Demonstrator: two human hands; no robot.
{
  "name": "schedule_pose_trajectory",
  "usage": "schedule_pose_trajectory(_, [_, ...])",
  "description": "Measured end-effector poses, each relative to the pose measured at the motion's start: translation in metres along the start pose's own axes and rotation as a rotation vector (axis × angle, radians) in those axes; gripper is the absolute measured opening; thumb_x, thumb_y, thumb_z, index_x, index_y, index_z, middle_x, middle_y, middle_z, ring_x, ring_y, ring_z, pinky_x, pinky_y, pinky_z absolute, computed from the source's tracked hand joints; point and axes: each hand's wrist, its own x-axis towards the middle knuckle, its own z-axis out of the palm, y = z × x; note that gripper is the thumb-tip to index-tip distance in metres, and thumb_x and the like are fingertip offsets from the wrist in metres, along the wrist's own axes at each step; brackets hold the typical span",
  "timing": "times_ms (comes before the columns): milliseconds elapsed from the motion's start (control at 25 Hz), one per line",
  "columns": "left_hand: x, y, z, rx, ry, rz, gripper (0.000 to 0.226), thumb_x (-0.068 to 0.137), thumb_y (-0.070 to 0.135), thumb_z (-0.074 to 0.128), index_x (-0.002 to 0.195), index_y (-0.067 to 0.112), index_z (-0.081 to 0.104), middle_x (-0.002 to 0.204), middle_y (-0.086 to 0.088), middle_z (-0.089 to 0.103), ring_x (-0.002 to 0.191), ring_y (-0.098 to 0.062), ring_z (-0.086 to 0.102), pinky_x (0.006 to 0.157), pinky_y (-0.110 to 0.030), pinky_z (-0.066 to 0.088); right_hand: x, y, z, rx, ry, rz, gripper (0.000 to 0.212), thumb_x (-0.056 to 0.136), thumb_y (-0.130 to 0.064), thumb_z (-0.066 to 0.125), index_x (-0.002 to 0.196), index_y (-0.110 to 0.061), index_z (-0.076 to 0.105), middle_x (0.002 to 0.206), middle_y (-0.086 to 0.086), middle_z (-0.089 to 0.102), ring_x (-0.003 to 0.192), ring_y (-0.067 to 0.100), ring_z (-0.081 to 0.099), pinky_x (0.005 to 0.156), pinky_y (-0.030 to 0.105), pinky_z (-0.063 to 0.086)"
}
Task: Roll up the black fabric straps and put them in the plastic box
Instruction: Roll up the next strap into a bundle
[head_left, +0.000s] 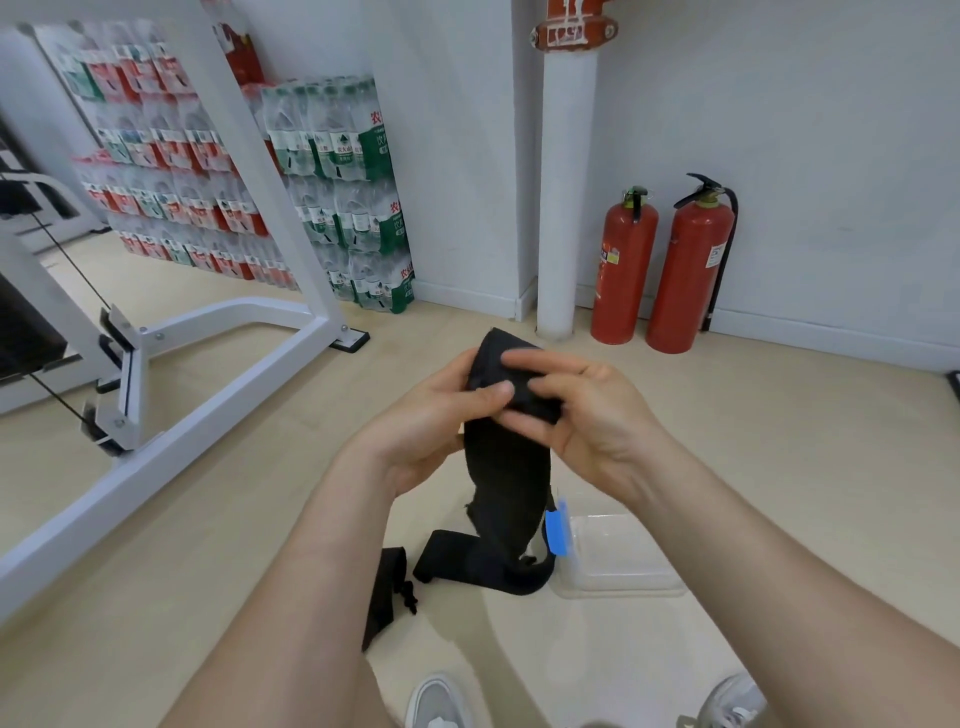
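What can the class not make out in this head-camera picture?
Head view only.
Rolled end of black fabric strap: covered by left hand and right hand.
One side of clear plastic box: behind the hanging strap.
Lower end of second black strap: behind left forearm.

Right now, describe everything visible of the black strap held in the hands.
The black strap is a wide, matte band of woven-looking fabric. Its top end is bunched into a partial roll, gripped by the left hand, thumb on top, and by the right hand, fingers curled over it. The rest hangs loose down to the floor, where its tail seems to bend left and lie flat, close beside the clear plastic box.
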Motion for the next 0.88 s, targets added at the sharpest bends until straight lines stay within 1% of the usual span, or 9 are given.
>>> schedule_pose_trajectory(120, [-0.003,-0.013,-0.007,0.526,-0.172,-0.277,0.035,0.085,0.013,0.074,0.119,0.017,0.064,0.111,0.001,0.074,0.105,-0.017,0.068,0.099,-0.036,0.052,0.007,-0.025,-0.009,0.239,0.118,-0.156,0.035,0.094,0.016,0.038,0.102,0.004,0.069,0.116,0.019,0.065,0.108,0.034,0.065,0.080,0.041,0.061])
schedule_pose_trajectory(200, [-0.006,-0.020,-0.005,0.662,-0.176,-0.358,0.025,0.089,0.014,0.070,0.113,0.012,0.068,0.103,0.000,0.076,0.096,-0.016,0.070,0.098,-0.038,0.052,0.010,-0.037,-0.018,0.315,0.207,-0.234,0.034,0.095,0.014,0.040,0.109,0.003,0.069,0.119,0.017,0.065,0.113,0.032,0.063,0.085,0.040,0.060])
schedule_pose_trajectory(320, [-0.016,-0.012,-0.006,0.399,0.053,-0.199,0.012,0.095,0.009,0.060,0.107,0.009,0.065,0.079,-0.003,0.073,0.062,-0.014,0.065,0.071,-0.032,0.059,0.010,-0.039,-0.025,0.015,0.236,-0.299,0.039,0.096,0.000,0.055,0.134,-0.009,0.059,0.133,0.004,0.058,0.123,0.022,0.056,0.090,0.040,0.058])
schedule_pose_trajectory(400, [-0.023,0.000,-0.004,0.230,0.246,-0.042,0.010,0.095,0.007,0.060,0.105,0.008,0.063,0.073,-0.005,0.068,0.052,-0.015,0.057,0.059,-0.030,0.056,0.006,-0.034,-0.025,-0.382,0.122,-0.268,0.076,0.087,-0.014,0.073,0.152,-0.023,0.035,0.140,-0.011,0.046,0.123,0.015,0.053,0.093,0.039,0.056])
schedule_pose_trajectory(480, [-0.027,0.009,0.004,0.103,0.324,0.067,0.012,0.093,0.005,0.063,0.105,0.008,0.063,0.074,-0.009,0.067,0.052,-0.016,0.057,0.058,-0.028,0.055,0.001,-0.027,-0.018,-0.611,-0.018,-0.186,0.108,0.077,-0.020,0.084,0.157,-0.036,0.013,0.136,-0.019,0.033,0.122,0.016,0.054,0.097,0.040,0.054])
schedule_pose_trajectory(640, [-0.032,0.017,0.021,0.067,0.328,0.161,0.020,0.092,0.000,0.061,0.110,0.008,0.062,0.080,-0.011,0.072,0.061,-0.018,0.067,0.067,-0.030,0.057,0.002,-0.014,-0.011,-0.490,-0.111,-0.173,0.117,0.071,-0.006,0.085,0.156,-0.040,0.013,0.142,-0.005,0.042,0.115,0.013,0.057,0.093,0.045,0.056])
schedule_pose_trajectory(720, [-0.037,0.016,0.022,0.049,0.343,0.192,0.025,0.088,0.004,0.067,0.112,0.009,0.063,0.086,-0.010,0.074,0.074,-0.020,0.071,0.073,-0.031,0.057,0.004,-0.014,-0.010,-0.412,-0.117,-0.178,0.112,0.075,0.004,0.080,0.157,-0.036,0.015,0.130,-0.007,0.052,0.103,0.007,0.062,0.090,0.043,0.058])
schedule_pose_trajectory(800, [-0.039,0.015,0.022,0.040,0.318,0.229,0.038,0.078,0.005,0.071,0.115,0.012,0.062,0.097,-0.010,0.075,0.090,-0.022,0.071,0.079,-0.033,0.056,0.007,-0.016,-0.012,-0.376,-0.127,-0.183,0.111,0.073,0.009,0.079,0.156,-0.033,0.019,0.127,-0.004,0.057,0.102,0.015,0.067,0.088,0.045,0.059])
schedule_pose_trajectory(880, [-0.037,0.017,0.020,0.058,0.309,0.303,0.049,0.076,-0.008,0.071,0.117,0.015,0.054,0.102,-0.013,0.074,0.095,-0.027,0.070,0.083,-0.036,0.055,0.011,-0.017,-0.015,-0.313,-0.151,-0.191,0.112,0.065,0.007,0.081,0.155,-0.028,0.024,0.134,0.007,0.058,0.108,0.024,0.069,0.082,0.045,0.059])
